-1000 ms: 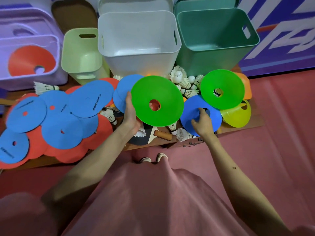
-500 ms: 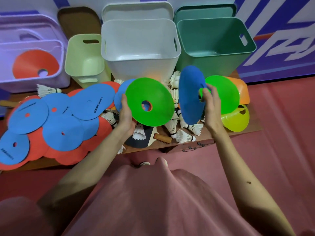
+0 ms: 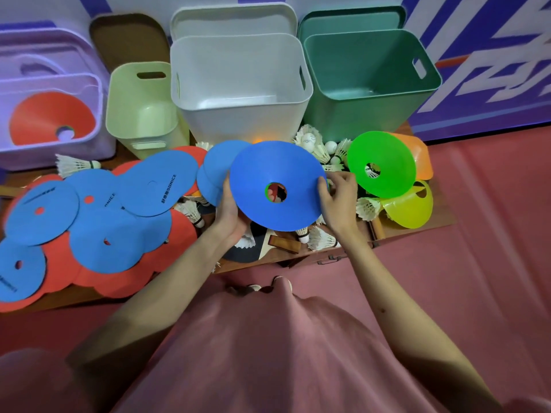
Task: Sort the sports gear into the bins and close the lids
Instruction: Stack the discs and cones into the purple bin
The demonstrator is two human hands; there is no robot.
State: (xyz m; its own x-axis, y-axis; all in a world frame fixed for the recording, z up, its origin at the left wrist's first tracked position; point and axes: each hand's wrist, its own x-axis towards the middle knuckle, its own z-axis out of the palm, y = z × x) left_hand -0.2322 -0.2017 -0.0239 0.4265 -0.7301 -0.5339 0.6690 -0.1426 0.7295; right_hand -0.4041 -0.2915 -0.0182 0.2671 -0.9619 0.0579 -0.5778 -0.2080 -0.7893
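A blue disc cone (image 3: 277, 180) now lies on top of the green cone, whose green edge shows only inside the centre hole. My left hand (image 3: 229, 210) grips the stack at its left rim. On the right rim my right hand (image 3: 340, 198) pinches the blue cone. Four open bins stand behind: purple (image 3: 98, 93) with a red cone (image 3: 44, 117) in it, light green (image 3: 119, 99), white (image 3: 241, 40) and teal (image 3: 432, 81). Another green cone (image 3: 384, 159), a yellow one (image 3: 408, 210) and an orange one (image 3: 417, 153) lie to the right.
Flat blue discs (image 3: 104, 222) and red discs (image 3: 176, 242) cover the low wooden table (image 3: 417, 234) at left. Shuttlecocks (image 3: 322, 239), white balls (image 3: 329, 146) and a paddle (image 3: 262, 245) lie under my hands. Lids lean behind the bins. Red floor mat (image 3: 492, 234) at right.
My right hand swung the blue cone from upright at the right over onto the green cone held in my left hand, covering it.
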